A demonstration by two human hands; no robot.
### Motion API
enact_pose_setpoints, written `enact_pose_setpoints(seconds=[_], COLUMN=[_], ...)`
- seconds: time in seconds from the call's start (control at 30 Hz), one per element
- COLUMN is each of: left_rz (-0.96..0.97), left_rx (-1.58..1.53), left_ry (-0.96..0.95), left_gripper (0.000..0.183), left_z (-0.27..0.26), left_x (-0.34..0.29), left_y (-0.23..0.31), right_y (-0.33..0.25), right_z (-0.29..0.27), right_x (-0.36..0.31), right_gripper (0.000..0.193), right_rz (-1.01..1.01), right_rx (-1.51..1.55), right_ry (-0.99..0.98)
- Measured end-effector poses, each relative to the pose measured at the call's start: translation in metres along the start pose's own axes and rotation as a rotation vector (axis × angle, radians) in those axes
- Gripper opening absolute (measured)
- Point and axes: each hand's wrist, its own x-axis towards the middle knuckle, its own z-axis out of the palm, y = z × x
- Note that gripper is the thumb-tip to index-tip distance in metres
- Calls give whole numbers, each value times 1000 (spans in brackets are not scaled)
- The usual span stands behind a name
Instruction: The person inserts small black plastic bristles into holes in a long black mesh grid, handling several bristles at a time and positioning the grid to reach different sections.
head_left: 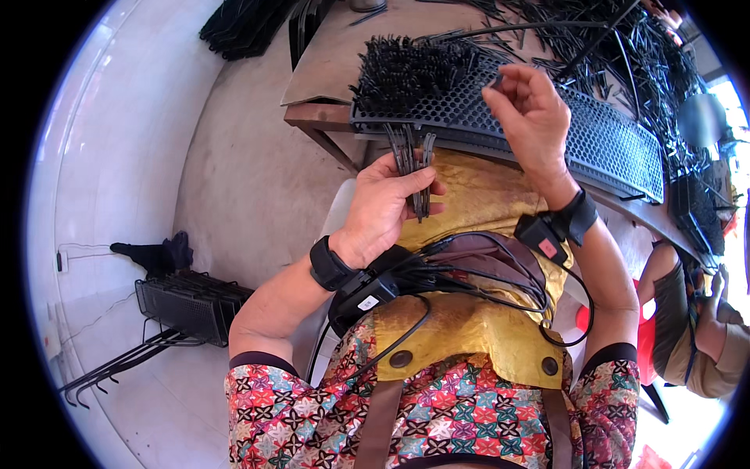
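My left hand is closed around a bundle of thin black strips, held upright just in front of the table edge. My right hand is raised over a black perforated tray, thumb and forefinger pinched together. A small dark bit shows at those fingertips, too little of it to name. Round holes cover the long tray, which lies along the table's near edge. Many similar black strips stand packed upright in its left part.
Loose black strips lie heaped across the table. Black wire racks stand on the floor at left. Cables cross my yellow apron between my wrists. Another person's arm and leg show at far right.
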Motion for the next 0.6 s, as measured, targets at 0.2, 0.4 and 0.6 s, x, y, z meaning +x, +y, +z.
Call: enact_pose_setpoints(seconds=[0.2,0.4,0.6], left_rz=[1,8,18], left_rx=[-57,-61,-90], left_ry=[53,47,31], left_gripper=[11,12,13], left_z=[-13,-12,-14], left_x=[2,4,2], left_y=[-15,-12,-13], right_y=[0,7,2], right_z=[34,40,43], right_x=[17,23,25], right_gripper=[30,32,32], right_rz=[-293,-653,-702], right_rx=[-209,-363,-369], right_ry=[-35,-106,-132])
